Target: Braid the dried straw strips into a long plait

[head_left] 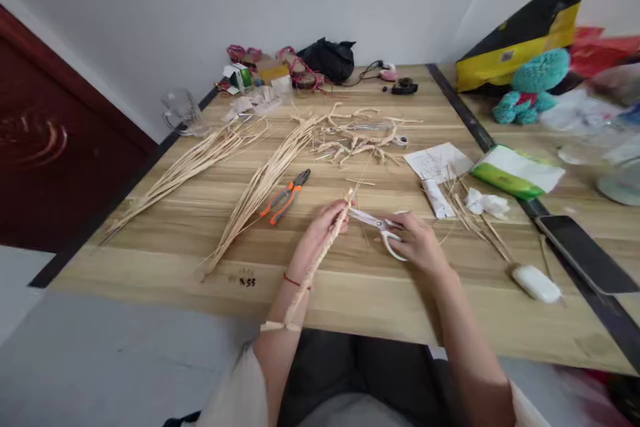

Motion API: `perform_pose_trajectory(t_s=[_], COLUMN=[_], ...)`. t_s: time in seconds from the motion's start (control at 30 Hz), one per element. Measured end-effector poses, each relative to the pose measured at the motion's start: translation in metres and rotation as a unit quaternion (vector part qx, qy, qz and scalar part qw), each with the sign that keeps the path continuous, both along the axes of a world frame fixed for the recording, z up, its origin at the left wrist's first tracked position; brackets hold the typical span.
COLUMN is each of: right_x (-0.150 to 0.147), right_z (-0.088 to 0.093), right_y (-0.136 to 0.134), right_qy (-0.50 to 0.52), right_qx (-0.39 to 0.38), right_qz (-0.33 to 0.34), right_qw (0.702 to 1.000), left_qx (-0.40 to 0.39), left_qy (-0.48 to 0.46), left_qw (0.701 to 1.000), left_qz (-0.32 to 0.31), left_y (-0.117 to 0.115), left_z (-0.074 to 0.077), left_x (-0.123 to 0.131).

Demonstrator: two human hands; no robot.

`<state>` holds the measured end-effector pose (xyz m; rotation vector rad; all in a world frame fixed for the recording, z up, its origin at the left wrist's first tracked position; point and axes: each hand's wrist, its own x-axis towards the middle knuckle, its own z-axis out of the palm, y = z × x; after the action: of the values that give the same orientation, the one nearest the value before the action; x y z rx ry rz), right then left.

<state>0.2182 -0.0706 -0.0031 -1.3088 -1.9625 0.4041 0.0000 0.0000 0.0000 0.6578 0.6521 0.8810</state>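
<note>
My left hand (325,223) is closed around the upper end of a pale braided straw strip (320,263). The strip runs back along my left forearm to a short crosspiece near the elbow. In my right hand (419,240) is a pair of scissors (393,240) with white handles. Their blades point left and reach the strip's upper end, just beside my left fingers. Whether the blades touch the strip I cannot tell. Thin loose strands stick up from that end. Left of my hands lie pliers (286,197) with orange and grey handles.
Two bundles of long straw (270,177) lie to the left. Twisted straw pieces (360,140) are beyond my hands. To the right are paper (439,161), a green-and-white packet (517,171), a phone (585,252) and a white mouse-shaped object (537,283). A glass mug (183,112) stands at the left edge.
</note>
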Motion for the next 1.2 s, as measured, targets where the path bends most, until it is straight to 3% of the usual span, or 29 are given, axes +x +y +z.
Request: perform_pose_trajectory(t_s=[0.23,0.57,1.2], right_x=[0.0033,0.0041,0.0054], right_z=[-0.0062,-0.0020,0.0006], right_y=[0.0026,0.0032,0.0013], right_qy=[0.002,-0.002,-0.001], right_qx=[0.008,0.019,0.037], right_qz=[-0.001,0.000,-0.002], right_qw=[1.000,1.000,0.999], left_qx=[0.004,0.013,0.001], left_qy=[0.011,0.013,0.029], left_qw=[0.999,0.998,0.998], left_qz=[-0.032,-0.056,-0.049], left_y=[-0.0053,-0.0016,-0.0058], left_z=[0.0025,-0.0061,-0.0021], left_x=[0.0037,0.0003,0.0005])
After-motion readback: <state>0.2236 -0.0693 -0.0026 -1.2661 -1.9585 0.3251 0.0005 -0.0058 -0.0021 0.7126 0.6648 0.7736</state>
